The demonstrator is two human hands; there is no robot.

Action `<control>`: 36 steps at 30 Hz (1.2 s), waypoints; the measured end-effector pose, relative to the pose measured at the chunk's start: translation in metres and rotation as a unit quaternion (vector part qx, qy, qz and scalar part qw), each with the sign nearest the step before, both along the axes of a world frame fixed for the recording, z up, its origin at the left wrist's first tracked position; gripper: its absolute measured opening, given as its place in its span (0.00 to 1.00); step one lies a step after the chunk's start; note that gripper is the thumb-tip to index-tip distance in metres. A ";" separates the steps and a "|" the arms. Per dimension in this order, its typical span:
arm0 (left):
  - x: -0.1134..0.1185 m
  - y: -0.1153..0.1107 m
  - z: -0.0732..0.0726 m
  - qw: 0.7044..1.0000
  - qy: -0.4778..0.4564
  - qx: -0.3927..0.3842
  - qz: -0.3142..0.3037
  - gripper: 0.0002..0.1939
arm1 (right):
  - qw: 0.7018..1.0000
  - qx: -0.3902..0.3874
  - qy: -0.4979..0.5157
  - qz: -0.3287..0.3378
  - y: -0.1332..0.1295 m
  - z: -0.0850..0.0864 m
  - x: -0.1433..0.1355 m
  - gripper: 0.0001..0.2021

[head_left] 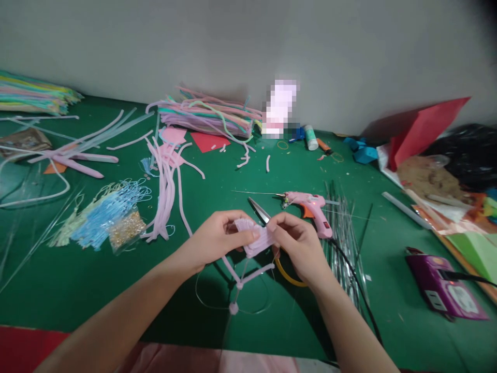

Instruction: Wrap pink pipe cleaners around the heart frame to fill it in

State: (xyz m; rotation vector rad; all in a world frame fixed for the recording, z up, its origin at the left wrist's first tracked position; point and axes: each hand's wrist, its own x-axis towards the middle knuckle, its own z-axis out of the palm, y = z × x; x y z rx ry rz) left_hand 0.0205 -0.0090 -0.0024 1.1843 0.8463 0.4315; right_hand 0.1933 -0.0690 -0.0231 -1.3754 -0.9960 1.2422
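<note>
A small pleated lilac piece [259,242] is pinched between both hands near the middle of the view. My left hand [221,235] grips its left side with thumb and fingers, and my right hand [297,241] holds its right edge. Below it hangs a lilac pipe-cleaner shape [239,285] with thin clear line looping to both sides and a small lilac knob [233,309] at its lower end. Scissors [259,210] lie just behind the hands, their yellow handle partly hidden by my right hand.
A pink glue gun [316,210] lies behind my right hand, beside metallic strands [344,248]. A purple device [446,287] sits at right. Lilac pipe cleaners [165,202], blue tassels [101,217] and a bag of gold beads [126,229] lie left on the green table [163,311].
</note>
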 end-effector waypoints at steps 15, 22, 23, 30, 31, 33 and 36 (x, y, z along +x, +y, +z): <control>0.000 0.001 0.007 0.996 0.050 0.080 0.003 0.07 | 0.999 0.001 -0.028 0.032 0.002 0.007 -0.006 0.02; 0.000 0.001 0.008 0.995 0.051 0.083 0.003 0.06 | 0.997 0.023 -0.054 0.046 0.002 0.009 -0.004 0.03; -0.001 0.001 0.007 0.995 0.051 0.082 0.003 0.06 | 0.997 0.027 -0.057 0.048 0.001 0.009 -0.004 0.04; -0.005 0.006 0.003 0.997 0.028 0.047 0.058 0.10 | 0.996 0.028 -0.076 -0.023 0.003 0.001 -0.004 0.08; -0.005 0.007 0.002 0.996 0.027 0.041 0.077 0.11 | 0.993 0.050 -0.090 -0.057 0.003 -0.001 -0.005 0.10; -0.006 0.009 0.001 0.993 0.032 0.034 0.111 0.12 | 0.984 0.093 -0.122 -0.095 0.002 -0.004 -0.009 0.10; -0.006 0.012 -0.001 0.991 0.015 0.014 0.134 0.14 | 0.981 0.096 -0.163 -0.048 -0.001 -0.007 -0.017 0.08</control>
